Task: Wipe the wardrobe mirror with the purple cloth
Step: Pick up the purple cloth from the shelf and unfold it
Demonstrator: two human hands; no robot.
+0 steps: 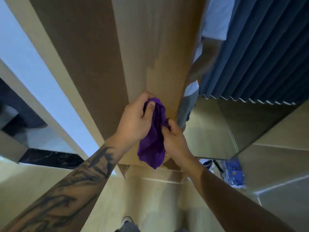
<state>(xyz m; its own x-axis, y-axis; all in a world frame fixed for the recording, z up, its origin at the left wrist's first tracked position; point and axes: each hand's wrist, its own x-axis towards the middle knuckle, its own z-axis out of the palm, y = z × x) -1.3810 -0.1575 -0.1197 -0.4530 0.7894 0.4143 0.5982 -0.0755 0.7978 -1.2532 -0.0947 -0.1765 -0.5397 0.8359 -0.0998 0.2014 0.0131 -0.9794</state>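
Item: purple cloth point(153, 139), bunched at frame centre, pinched at the top by my left hand point(135, 121) and gripped at its edge by my right hand point(174, 141). Mirror point(225, 114) at right, untouched, reflecting the blue curtain point(260, 52). Risk: a wadded cloth may smear or slip; no legible writing.

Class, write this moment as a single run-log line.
left hand: grips purple cloth | right hand: pinches cloth | mirror: right of hands, untouched | wiping: not yet begun
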